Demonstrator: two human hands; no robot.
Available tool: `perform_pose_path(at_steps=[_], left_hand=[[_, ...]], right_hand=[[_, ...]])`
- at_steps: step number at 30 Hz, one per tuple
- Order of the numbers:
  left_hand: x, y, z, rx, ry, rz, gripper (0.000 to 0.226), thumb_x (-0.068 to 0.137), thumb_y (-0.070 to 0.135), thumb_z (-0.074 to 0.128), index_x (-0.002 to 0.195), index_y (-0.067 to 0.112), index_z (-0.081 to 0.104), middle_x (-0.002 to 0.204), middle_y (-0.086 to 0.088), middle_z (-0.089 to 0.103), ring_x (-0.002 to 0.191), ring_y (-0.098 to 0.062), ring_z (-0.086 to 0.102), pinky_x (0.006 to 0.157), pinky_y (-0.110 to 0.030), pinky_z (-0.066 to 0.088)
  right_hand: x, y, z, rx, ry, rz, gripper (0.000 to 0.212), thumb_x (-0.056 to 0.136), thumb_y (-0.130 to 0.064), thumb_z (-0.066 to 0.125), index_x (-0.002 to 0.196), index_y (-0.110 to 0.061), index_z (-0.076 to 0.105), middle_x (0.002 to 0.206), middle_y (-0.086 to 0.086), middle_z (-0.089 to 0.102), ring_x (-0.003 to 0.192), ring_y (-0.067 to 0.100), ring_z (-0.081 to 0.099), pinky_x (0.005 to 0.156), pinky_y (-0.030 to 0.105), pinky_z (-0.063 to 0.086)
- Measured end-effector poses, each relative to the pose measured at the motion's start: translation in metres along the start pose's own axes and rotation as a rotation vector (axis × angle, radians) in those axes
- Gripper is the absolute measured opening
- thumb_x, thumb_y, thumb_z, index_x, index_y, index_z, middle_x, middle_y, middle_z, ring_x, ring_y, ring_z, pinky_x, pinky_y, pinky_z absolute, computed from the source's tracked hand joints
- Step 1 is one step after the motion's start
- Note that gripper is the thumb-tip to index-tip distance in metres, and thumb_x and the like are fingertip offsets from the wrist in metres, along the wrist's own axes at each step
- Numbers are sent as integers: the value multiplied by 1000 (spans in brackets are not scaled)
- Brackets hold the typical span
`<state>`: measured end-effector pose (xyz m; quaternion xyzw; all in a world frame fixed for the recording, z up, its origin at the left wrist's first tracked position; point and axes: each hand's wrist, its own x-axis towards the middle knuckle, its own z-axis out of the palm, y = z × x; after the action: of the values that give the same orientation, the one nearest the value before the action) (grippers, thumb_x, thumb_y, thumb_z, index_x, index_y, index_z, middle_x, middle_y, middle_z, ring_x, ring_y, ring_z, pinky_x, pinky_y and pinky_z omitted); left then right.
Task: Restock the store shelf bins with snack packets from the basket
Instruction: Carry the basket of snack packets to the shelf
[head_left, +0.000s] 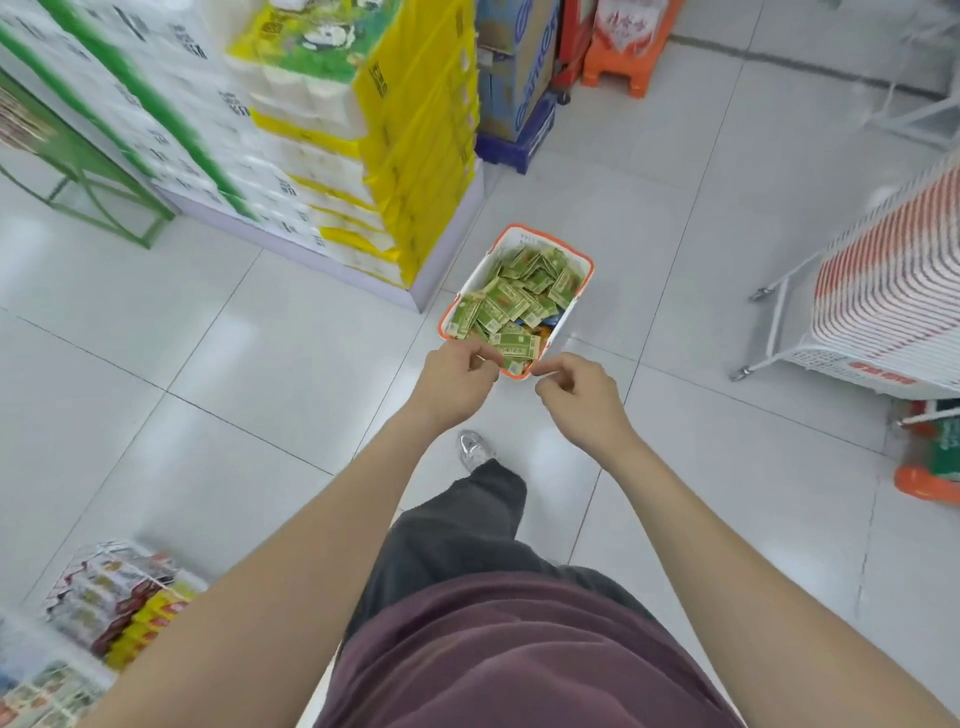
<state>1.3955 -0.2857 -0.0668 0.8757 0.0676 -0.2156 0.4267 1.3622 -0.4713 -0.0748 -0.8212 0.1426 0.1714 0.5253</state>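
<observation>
Dozens of green packets (511, 296) filled the basket (469, 285), which sat on the tiled floor (260, 364) just above the middle of the frame, its orange rim and white walls nearly hidden by the load. A few blue and orange wrappers showed underneath at its lower right corner. Judging by that heap, most of the restocking was left to do. The shelf bins (111, 546) at the lower left of the frame held red, white and yellow packets, and no green packet could be seen there. Both hands met at the near end of the basket. The left hand (457, 379) had its fingers curled right at the rim and touching the nearest green packet, but whether it pinched the packet, the rim or both could not be told. The right hand (576, 395) had its forefinger and thumb drawn close together at the near right corner of the rim, the other fingers curled; whether anything sat between them could not be told either. As for writing, little could be read: the green packets carried pale panels with print too small to make out, and the blue cartons (519, 98) at the top centre bore large white letters, blurred and partly cut off. Black print on the paper-roll packs (291, 104) at the upper left was blurred as well.
</observation>
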Motion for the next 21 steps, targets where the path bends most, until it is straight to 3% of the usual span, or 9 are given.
perform_pose_path(at_steps=[4,7,8,11,15,18,21], left_hand=[[94,9,-28,0,-12,-46,23,93,17,56,101,24,77,90,-7,76,93,-22,69,84,-33,57],[153,13,-40,46,-24,-81,25,97,14,53,105,20,77,97,-7,76,85,-13,64,63,-11,46],[171,14,-42,64,-27,-92,25,98,15,53,105,19,77,99,-7,76,84,-13,63,62,-11,44],[227,12,-38,108,-43,-132,26,99,17,52,107,18,77,105,-3,72,95,-21,63,78,-26,48],[310,-12,-12,137,-32,-199,23,100,17,53,104,15,76,104,-2,69,102,-25,63,89,-35,52],[373,-47,28,110,-6,-285,21,101,19,53,103,14,73,105,-5,71,97,-27,64,78,-34,51],[433,-95,80,77,-29,-410,22,101,26,54,115,16,68,115,-9,66,89,-25,63,69,-31,48]], right_hand=[[98,-27,-15,78,75,59,24,91,-15,56,93,-33,72,88,0,75,89,19,70,75,32,55],[165,-36,-20,14,47,65,23,94,-14,56,99,-27,73,89,-2,74,87,14,70,73,25,49],[186,-36,-21,-25,28,66,23,94,-14,56,103,-25,73,89,-3,73,86,12,69,70,23,47],[250,-25,-22,-128,-51,77,20,96,-18,57,109,-22,72,88,-8,68,80,5,62,64,18,41],[348,16,-7,-220,-182,93,16,99,-29,55,111,-24,66,103,-4,70,95,12,66,67,16,44],[419,65,16,-275,-236,152,14,99,-29,54,111,-25,61,109,-1,68,101,19,65,79,29,53],[480,121,42,-281,-199,258,12,99,-30,52,106,-25,59,101,0,66,99,25,66,89,45,56]])
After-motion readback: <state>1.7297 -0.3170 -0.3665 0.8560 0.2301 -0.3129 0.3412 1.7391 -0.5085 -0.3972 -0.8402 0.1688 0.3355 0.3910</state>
